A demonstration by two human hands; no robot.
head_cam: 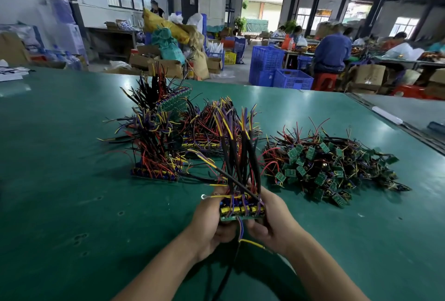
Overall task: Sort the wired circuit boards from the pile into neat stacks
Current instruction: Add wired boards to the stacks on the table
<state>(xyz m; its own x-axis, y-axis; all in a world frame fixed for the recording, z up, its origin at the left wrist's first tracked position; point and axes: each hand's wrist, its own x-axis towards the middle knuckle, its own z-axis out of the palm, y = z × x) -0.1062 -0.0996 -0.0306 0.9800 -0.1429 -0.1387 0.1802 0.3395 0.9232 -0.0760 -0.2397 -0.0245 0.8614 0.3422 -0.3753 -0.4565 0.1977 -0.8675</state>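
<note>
Between both hands I hold a row of wired circuit boards (242, 211) above the green table (72, 204), their black, purple, yellow and red wires standing up. My left hand (212, 226) grips the row's left end and my right hand (272, 223) grips its right end. A loose pile of small green boards with wires (330, 168) lies to the right. Sorted stacks stand beyond: one at the left (156, 156), one behind it with a green board edge showing (173, 103), and one in the middle (207, 129).
The table's far edge runs behind the stacks, with blue crates (277, 67), cardboard boxes and sacks on the floor past it. People sit at benches at the far right. A second table surface (409, 113) adjoins on the right.
</note>
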